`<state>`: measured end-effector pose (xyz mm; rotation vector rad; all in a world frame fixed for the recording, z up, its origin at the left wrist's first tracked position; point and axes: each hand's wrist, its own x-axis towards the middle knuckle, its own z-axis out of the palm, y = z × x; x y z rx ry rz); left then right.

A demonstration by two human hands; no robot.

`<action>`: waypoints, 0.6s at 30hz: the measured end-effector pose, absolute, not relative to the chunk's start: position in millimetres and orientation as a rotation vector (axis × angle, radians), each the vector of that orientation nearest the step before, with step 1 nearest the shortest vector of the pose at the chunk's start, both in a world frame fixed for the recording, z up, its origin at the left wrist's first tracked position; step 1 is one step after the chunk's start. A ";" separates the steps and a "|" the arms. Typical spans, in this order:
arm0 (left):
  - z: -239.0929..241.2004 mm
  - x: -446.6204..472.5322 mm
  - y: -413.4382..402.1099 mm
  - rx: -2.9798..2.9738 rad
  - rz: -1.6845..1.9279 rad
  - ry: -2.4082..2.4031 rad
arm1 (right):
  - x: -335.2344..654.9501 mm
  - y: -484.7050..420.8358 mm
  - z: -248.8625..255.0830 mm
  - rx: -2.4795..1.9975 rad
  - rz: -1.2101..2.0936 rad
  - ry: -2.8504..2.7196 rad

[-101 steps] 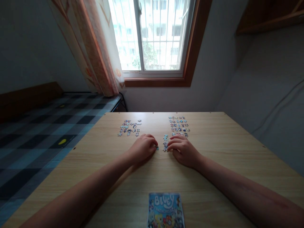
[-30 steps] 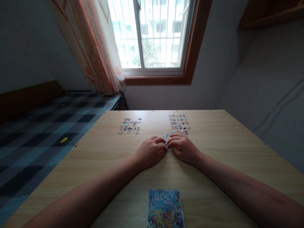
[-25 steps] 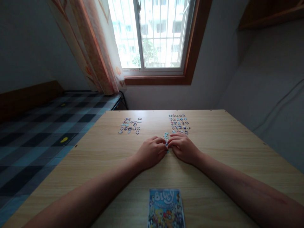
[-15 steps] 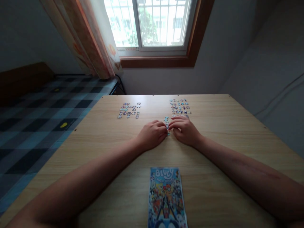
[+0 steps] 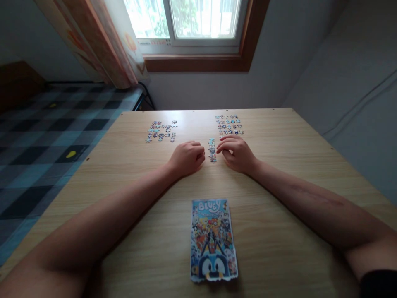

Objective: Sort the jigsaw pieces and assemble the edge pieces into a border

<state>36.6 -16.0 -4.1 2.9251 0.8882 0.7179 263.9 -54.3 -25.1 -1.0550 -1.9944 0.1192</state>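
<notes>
As laid (flat), jigsaw strip (image 5: 212, 150), lengthwise toward window (image 5: 186, 18)

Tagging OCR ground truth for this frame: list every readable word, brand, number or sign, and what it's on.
"BLUEY": title at the top of the printed picture sheet lying on the table.
Line under that title, same sheet: too blurred to read.
Too small to read: the reddish strip on the window frame.
No legible text on the strip of joined puzzle pieces or the loose pieces.
</notes>
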 end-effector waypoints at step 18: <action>0.9 35.1 -16.2 2.939 0.193 1.137 | 262.3 -52.9 -28.8 -0.943 0.225 -1.981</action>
